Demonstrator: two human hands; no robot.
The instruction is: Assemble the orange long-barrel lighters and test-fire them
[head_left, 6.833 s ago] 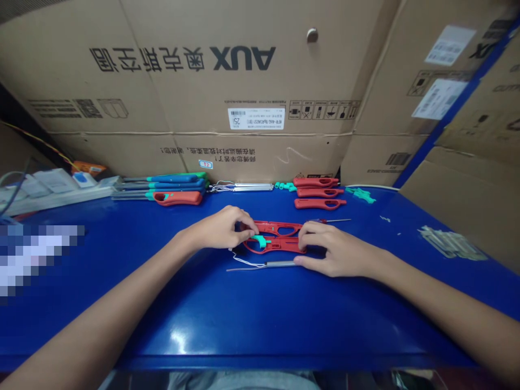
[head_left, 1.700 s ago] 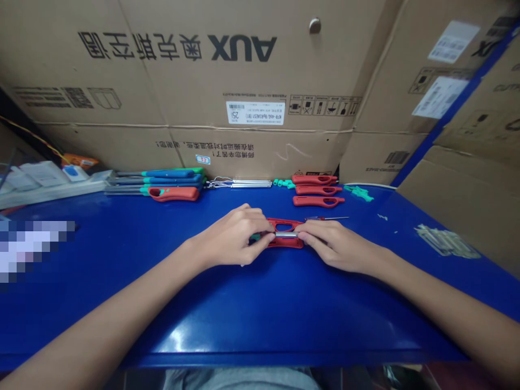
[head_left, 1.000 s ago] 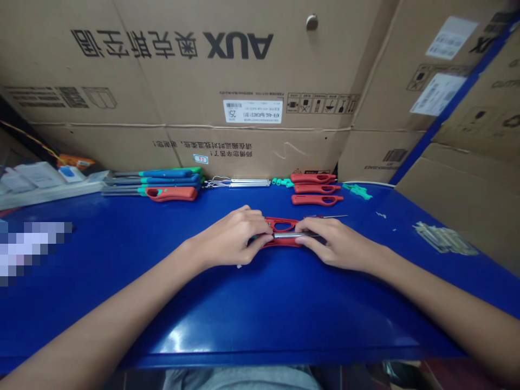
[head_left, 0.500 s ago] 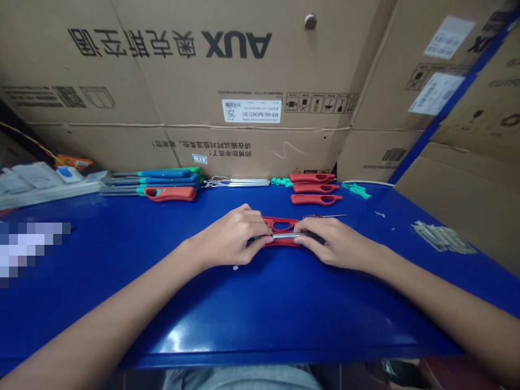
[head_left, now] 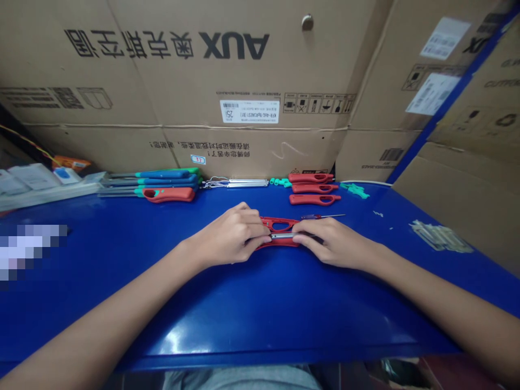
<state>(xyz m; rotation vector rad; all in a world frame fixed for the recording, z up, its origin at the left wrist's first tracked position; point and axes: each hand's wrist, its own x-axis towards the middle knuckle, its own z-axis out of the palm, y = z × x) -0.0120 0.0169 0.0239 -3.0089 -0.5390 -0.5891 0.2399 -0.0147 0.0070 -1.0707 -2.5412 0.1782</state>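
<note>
A short silver metal tube (head_left: 283,235) spans the gap between my hands, lying across red lighter casing pieces (head_left: 280,223) on the blue table. My left hand (head_left: 229,235) pinches the tube's left end between thumb and fingers, and its palm hides whatever lies under it. On the other side, my right hand (head_left: 333,238) grips the tube's right end in a closed pinch. The upper red piece has an oval trigger opening. Just behind my right hand lies a thin screwdriver (head_left: 320,216) with a dark handle.
Red lighter casings (head_left: 314,200) are stacked beyond my hands, beside green plastic parts (head_left: 355,189) and metal tubes with wires (head_left: 247,183). Long lighters (head_left: 170,194) lie at the back left. A pile of pale small parts (head_left: 442,236) is at right. Cardboard (head_left: 182,108) walls the back.
Both hands stay closed on the tube with only slight finger shifts. A green bit by my left fingertips and a small white piece below that hand are no longer clearly visible.
</note>
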